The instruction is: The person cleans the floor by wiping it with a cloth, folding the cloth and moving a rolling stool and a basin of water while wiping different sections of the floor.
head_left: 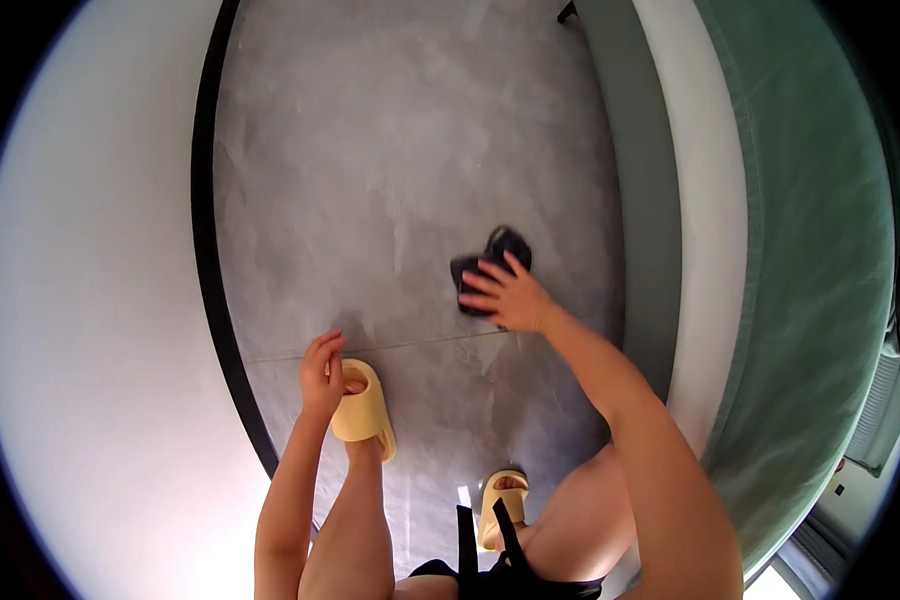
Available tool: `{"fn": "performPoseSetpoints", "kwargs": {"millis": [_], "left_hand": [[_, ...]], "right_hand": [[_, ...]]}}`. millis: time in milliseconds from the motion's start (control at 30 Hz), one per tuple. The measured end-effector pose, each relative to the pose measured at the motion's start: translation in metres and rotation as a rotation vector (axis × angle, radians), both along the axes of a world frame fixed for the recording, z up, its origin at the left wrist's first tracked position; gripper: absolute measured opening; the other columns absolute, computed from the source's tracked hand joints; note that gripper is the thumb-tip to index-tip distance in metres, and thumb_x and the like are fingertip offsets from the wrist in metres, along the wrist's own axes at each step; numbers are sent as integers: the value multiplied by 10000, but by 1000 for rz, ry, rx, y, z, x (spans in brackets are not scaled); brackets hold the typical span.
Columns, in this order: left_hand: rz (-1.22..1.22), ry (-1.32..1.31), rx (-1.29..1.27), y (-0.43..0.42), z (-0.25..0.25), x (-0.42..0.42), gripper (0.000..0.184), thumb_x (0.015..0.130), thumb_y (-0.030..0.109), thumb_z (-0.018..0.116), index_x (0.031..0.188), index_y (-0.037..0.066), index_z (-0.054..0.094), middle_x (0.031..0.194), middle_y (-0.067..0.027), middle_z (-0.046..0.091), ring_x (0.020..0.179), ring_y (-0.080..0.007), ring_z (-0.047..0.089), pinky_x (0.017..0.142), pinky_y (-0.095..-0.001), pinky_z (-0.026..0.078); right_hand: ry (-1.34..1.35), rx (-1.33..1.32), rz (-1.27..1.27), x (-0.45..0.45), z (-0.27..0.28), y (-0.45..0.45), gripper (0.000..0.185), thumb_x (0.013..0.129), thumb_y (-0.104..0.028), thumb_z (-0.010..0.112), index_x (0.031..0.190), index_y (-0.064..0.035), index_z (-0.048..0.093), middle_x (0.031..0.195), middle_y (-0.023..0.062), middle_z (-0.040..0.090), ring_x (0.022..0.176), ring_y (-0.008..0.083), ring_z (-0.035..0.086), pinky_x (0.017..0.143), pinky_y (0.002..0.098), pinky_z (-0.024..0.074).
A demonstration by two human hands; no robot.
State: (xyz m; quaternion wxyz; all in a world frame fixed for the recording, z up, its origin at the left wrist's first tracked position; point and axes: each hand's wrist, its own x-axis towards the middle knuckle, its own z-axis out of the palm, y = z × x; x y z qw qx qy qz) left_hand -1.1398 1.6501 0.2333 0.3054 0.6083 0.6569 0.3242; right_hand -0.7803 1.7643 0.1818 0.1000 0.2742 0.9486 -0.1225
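Observation:
My right hand (510, 298) reaches over a pair of black items (466, 272) on the grey floor. They look like sandals or shoes, but blur and the hand hide their exact kind. Its fingers are spread; whether they touch the black items I cannot tell. My left hand (321, 372) hangs beside the yellow slide slipper (361, 412) on my left foot, its fingers loosely bent and holding nothing visible. The other yellow slide slipper (488, 508) is on my right foot, lower down.
A white wall (100, 250) with a black baseboard (203, 200) runs along the left. On the right stands a bed with a grey frame (635, 150), a white side (695, 130) and a green cover (810, 220). Grey tile floor (400, 130) lies between them.

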Motion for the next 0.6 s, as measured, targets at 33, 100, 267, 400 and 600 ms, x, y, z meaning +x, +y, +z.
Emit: {"fn": "performPoseSetpoints", "kwargs": {"millis": [33, 100, 267, 400, 600], "left_hand": [[-2, 14, -28, 1, 2, -1, 251, 815, -62, 495, 999, 34, 637, 1103, -131, 617, 978, -283, 605, 803, -331, 494], [-26, 9, -34, 15, -6, -3, 260, 811, -62, 499, 1006, 44, 635, 1104, -125, 616, 1009, -297, 594, 824, -343, 489], [-312, 43, 167, 92, -3, 45, 367, 742, -57, 529, 1072, 81, 609, 1113, -120, 606, 1015, -323, 569, 843, -397, 468], [-732, 89, 313, 180, -11, 137, 412, 787, -6, 571, 1184, 106, 570, 1246, -132, 543, 1148, -328, 514, 929, -381, 441], [-1141, 450, 309, 226, -69, 189, 470, 940, 393, 422, 1387, 248, 416, 1509, -90, 250, 1391, -312, 203, 1123, -464, 161]], "right_hand": [[-12, 49, -39, -3, -2, 24, 648, 805, -473, 585, 1398, -373, 346, 1518, -51, 233, 1393, 210, 203, 1104, 563, 112], [36, 115, -107, -1, -7, 74, 643, 814, -465, 577, 1404, -357, 344, 1522, -54, 222, 1397, 234, 192, 1103, 569, 117], [205, 60, -305, -25, 27, 68, 540, 820, -303, 592, 1341, -271, 456, 1457, -2, 361, 1339, 303, 317, 1091, 541, 203], [621, 125, -1255, -8, 7, 7, 543, 821, -134, 555, 1338, -48, 414, 1415, 193, 368, 1316, 389, 313, 1060, 562, 223], [-155, -367, -1928, -15, 0, -7, 738, 948, -414, 381, 1450, 28, 69, 1497, 290, 4, 1393, 428, 50, 1091, 542, 166]]}}
